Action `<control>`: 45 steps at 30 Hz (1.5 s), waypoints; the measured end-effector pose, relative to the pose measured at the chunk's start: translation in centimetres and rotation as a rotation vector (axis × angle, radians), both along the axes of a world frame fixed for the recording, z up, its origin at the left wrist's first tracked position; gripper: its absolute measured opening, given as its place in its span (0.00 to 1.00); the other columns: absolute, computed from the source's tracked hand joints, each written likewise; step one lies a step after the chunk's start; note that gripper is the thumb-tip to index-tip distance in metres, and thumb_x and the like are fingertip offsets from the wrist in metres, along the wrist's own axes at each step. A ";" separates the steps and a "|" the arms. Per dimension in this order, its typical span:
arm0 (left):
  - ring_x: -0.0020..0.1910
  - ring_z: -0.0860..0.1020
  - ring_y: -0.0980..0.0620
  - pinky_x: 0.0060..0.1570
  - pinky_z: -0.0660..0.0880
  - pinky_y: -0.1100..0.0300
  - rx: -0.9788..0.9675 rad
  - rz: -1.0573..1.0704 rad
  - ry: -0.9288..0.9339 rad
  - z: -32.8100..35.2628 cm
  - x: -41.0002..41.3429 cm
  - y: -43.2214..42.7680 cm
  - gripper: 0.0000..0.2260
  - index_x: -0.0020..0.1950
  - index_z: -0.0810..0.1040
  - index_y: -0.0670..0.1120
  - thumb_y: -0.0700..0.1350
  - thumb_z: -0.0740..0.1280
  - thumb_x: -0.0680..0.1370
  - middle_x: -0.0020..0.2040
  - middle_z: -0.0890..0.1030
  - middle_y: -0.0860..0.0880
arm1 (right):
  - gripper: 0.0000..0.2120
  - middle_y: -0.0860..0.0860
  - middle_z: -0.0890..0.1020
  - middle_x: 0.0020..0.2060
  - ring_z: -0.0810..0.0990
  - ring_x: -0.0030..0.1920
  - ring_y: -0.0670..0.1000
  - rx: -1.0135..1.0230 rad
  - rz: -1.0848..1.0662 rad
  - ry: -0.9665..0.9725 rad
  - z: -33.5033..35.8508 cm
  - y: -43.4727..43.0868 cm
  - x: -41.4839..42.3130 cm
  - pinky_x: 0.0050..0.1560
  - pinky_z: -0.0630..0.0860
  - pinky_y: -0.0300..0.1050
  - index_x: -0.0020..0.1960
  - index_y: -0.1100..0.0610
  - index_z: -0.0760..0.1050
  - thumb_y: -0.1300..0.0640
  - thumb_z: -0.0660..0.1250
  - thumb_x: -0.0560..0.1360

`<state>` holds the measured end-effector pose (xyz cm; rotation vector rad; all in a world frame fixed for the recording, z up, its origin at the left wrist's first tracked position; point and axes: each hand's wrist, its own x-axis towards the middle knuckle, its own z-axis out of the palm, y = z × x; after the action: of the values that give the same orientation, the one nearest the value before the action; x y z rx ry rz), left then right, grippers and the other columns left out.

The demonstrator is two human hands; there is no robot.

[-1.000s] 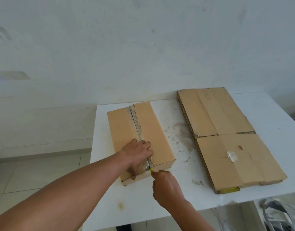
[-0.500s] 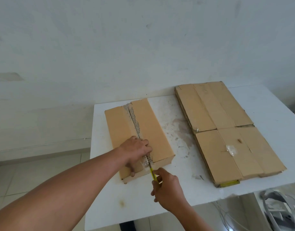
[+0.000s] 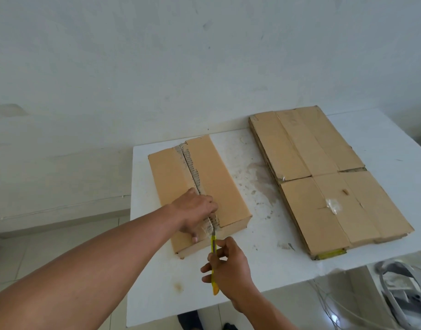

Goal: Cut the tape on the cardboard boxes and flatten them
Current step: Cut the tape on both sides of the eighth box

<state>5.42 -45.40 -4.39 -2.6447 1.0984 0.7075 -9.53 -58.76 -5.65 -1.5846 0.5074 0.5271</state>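
A closed brown cardboard box (image 3: 219,179) lies on the left half of the white table (image 3: 264,265), with a strip of clear tape along its middle seam. My left hand (image 3: 195,213) rests on the near end of the box top, fingers over the seam and thumb down by the front edge. My right hand (image 3: 230,267) grips a yellow utility knife (image 3: 213,263). The blade tip touches the tape at the box's near edge, just below my left hand.
A stack of flattened cardboard boxes (image 3: 328,182) covers the right half of the table, with a yellow strip at its near corner. A white wall stands behind. Cables and a grey object (image 3: 400,296) lie on the floor at the lower right.
My right hand has pulled back toward me with the knife, so more of the yellow handle shows. The left hand has stayed on the box.
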 end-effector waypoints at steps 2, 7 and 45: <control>0.47 0.70 0.53 0.56 0.64 0.52 0.002 0.001 -0.002 -0.1 0.1 0.1 0.31 0.50 0.66 0.53 0.60 0.82 0.61 0.53 0.73 0.54 | 0.08 0.57 0.75 0.49 0.86 0.39 0.56 0.041 -0.011 0.019 0.2 0.0 0.0 0.39 0.84 0.56 0.55 0.55 0.71 0.66 0.63 0.80; 0.49 0.73 0.51 0.59 0.66 0.49 0.037 -0.002 -0.017 0.4 0.0 0.0 0.31 0.50 0.65 0.53 0.62 0.81 0.62 0.54 0.76 0.53 | 0.09 0.58 0.73 0.51 0.86 0.40 0.57 0.057 0.019 0.042 0.5 -0.4 0.4 0.40 0.84 0.57 0.56 0.55 0.69 0.66 0.64 0.80; 0.79 0.49 0.29 0.68 0.69 0.46 0.263 -0.335 0.041 3.2 0.9 -7.1 0.47 0.83 0.43 0.49 0.39 0.74 0.75 0.82 0.44 0.41 | 0.26 0.47 0.76 0.36 0.71 0.28 0.51 -1.014 0.548 -0.585 -1.8 -4.4 1.8 0.29 0.69 0.42 0.53 0.47 0.83 0.72 0.74 0.63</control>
<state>6.34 -52.52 -1.15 -2.1689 1.3160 0.7756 -7.73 -63.13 -7.50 -2.7564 -0.1855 0.1522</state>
